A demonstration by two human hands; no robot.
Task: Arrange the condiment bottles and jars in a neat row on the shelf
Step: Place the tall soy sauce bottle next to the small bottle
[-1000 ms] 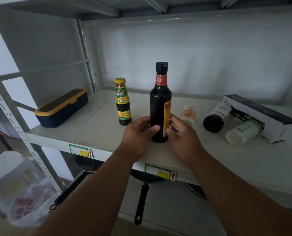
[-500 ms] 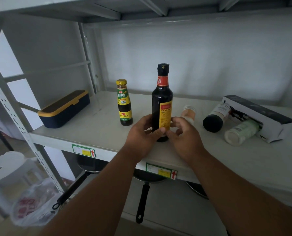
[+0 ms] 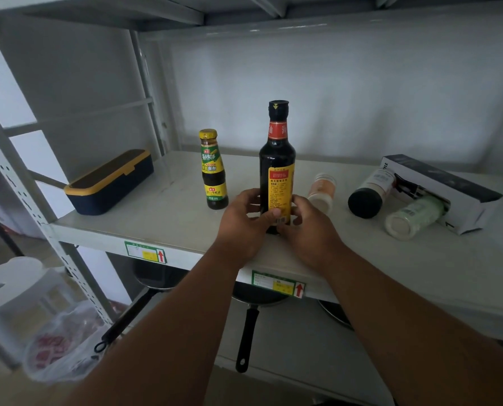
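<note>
A tall dark soy sauce bottle (image 3: 277, 159) with a red neck band and yellow label stands upright near the front of the white shelf (image 3: 168, 218). My left hand (image 3: 244, 218) and my right hand (image 3: 306, 224) both grip its lower part. To its left stands a smaller sauce bottle (image 3: 213, 168) with a yellow cap and green label. Right of my hands an orange spice jar (image 3: 321, 189) lies on its side. Further right lie a black-capped jar (image 3: 370, 192) and a pale green jar (image 3: 411, 216), both tipped over.
A navy box with a yellow rim (image 3: 109, 183) sits at the shelf's left end. A black-and-white carton (image 3: 449, 189) lies at the right, behind the tipped jars. Frying pans (image 3: 247, 326) rest on the lower shelf. A white stool (image 3: 9, 288) stands at the left.
The tall bottle has been turned between my hands, so its yellow label now faces me more squarely. It has shifted slightly back on the shelf. The other jars have not moved.
</note>
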